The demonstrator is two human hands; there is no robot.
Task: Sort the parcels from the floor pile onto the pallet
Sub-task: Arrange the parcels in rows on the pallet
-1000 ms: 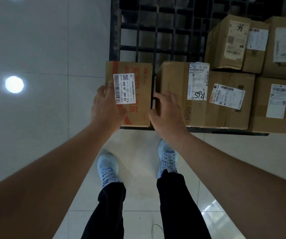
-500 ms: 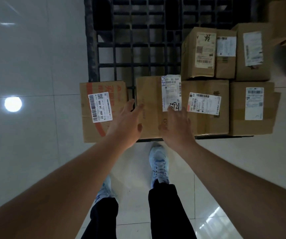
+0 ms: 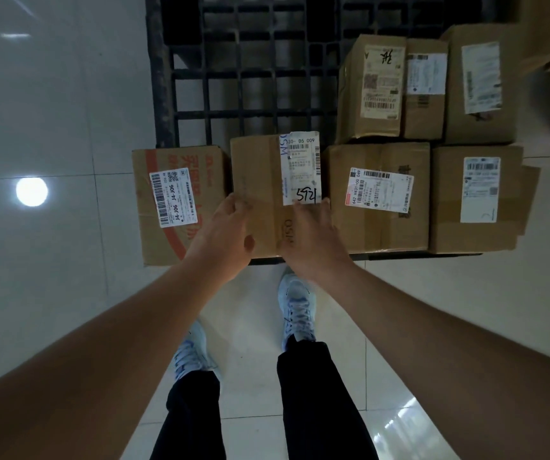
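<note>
Nearest to me are my shoes (image 3: pixel 296 303) on the pale tiled floor (image 3: pixel 51 260), with both forearms reaching forward over them. My left hand (image 3: pixel 223 237) lies with its fingers straight on the near left edge of the middle box (image 3: pixel 260 180), the thumb tucked along its front; nothing is curled round the card, so I read it as pressing, not gripping. My right hand (image 3: pixel 313 240) rests flat on the same box's top near its right edge, fingertips just under the white label (image 3: pixel 300 167) with a handwritten number. Both hands are relaxed and grasp nothing. I judge I am nudging this box square into the row.

That box sits on the front edge of the black pallet (image 3: pixel 233 78), touching the box with the slanted label (image 3: pixel 379 197) on its right; beyond that stands the right-end box (image 3: pixel 475 194), which closes the front row. Just left of my left hand is the red-printed box (image 3: pixel 174 200); it hangs off the pallet's left corner, partly over the floor, so I judge it needs shifting inward.

Farther back, a second row of three boxes (image 3: pixel 426 88) stands on the right side of the pallet, close together. The left and far grid of the pallet lies bare.

So seven parcels are on the pallet, with much room left. The floor pile is not in view, so I cannot tell how many remain.
</note>
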